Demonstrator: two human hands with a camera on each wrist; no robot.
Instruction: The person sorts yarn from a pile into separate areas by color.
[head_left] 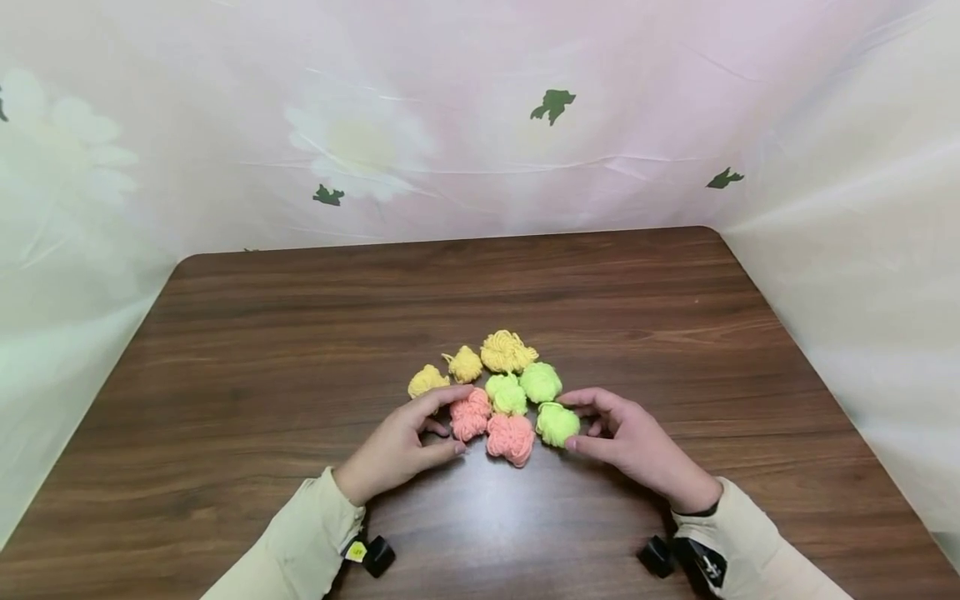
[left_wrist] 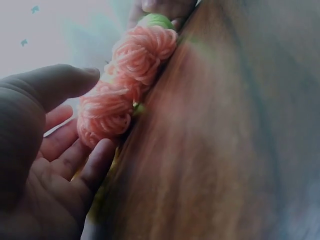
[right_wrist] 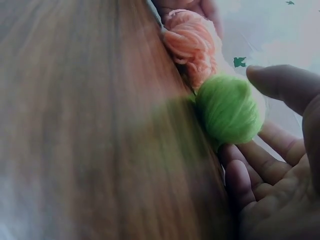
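Observation:
Small balls of yarn lie bunched together on the table. My left hand (head_left: 408,442) curves loosely at the left side of a pink yarn ball (head_left: 469,415), fingertips right at it; in the left wrist view its thumb stands apart from the ball. A second pink yarn ball (head_left: 511,439) lies to the right. On the other side, my right hand (head_left: 630,437) cups the outer side of a light green yarn ball (right_wrist: 230,107), its fingers beside the ball and its thumb apart from it in the right wrist view. Two more green yarn balls (head_left: 541,382) sit behind.
Three yellow yarn balls (head_left: 507,352) line the back left of the bunch. The brown wooden table (head_left: 300,317) ends at a pale flowered cloth (head_left: 450,108) behind, and more cloth hangs at both sides.

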